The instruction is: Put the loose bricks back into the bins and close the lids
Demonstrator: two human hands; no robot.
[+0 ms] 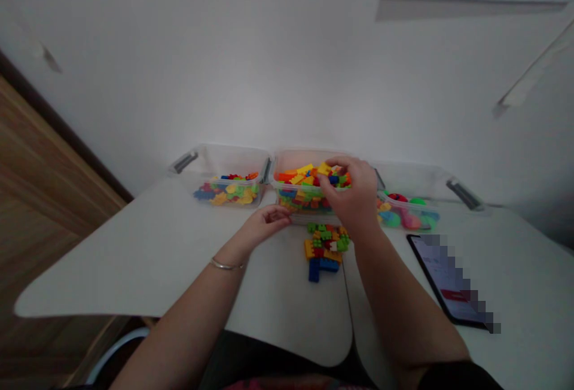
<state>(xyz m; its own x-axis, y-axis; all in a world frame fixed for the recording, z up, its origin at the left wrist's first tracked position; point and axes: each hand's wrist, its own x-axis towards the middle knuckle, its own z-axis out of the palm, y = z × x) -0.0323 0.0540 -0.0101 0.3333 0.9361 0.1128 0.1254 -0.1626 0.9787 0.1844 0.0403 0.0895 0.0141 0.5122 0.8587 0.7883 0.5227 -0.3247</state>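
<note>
Though illegible, writing (431, 265) on the tablet (443, 287), yellow brick (323, 168) in right hand (353, 191).

We saw a thin, shiny silver bracelet (225, 266) that went around the left wrist (232, 253). The left hand (264, 224) and the right hand (355, 192) were bare. We saw a black sleeve (461, 376) on the right arm (397, 297), and some blurry pinkish cloth (291, 383) down low.

Right fingers (341, 163) pinched — left fingers (277, 223) loosely curled.
</note>
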